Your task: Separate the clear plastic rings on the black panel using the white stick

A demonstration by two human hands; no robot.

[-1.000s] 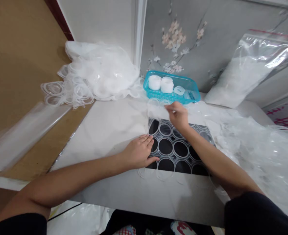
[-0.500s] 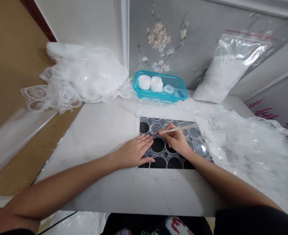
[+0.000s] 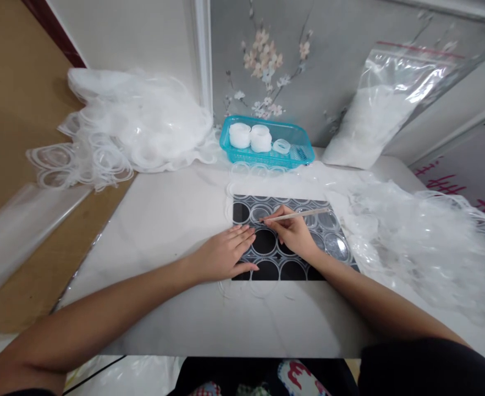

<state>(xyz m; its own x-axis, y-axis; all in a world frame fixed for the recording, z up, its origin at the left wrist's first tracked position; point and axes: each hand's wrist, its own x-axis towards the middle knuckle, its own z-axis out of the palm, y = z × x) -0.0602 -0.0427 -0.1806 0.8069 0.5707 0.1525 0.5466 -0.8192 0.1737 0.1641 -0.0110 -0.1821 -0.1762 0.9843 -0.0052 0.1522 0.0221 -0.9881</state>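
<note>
A clear sheet of moulded plastic rings (image 3: 266, 257) lies over a black mat (image 3: 294, 271) on the table. Some of its circles show dark, others look greyish and filled. My left hand (image 3: 226, 252) rests flat on the sheet's left part, fingers stretched out, thumb apart. In a pinch, my right hand (image 3: 291, 230) holds a thin pale stick-like tool (image 3: 304, 214), its dark tip down at the edge of a ring in the upper row. Whether that tip is a blade or a point is too small to tell.
Behind the mat stands a blue plastic basket (image 3: 267, 159) with stacked white rings (image 3: 261, 138). Piles of clear ring scrap (image 3: 139, 126) lie at left and right. A filled zip bag (image 3: 370, 118) leans on the wall. A plastic-wrapped roll or sheet (image 3: 23, 231) is at far left.
The whole view has shifted slightly. My right hand and the tool have barely moved against the sheet, and my left hand stays in place.
</note>
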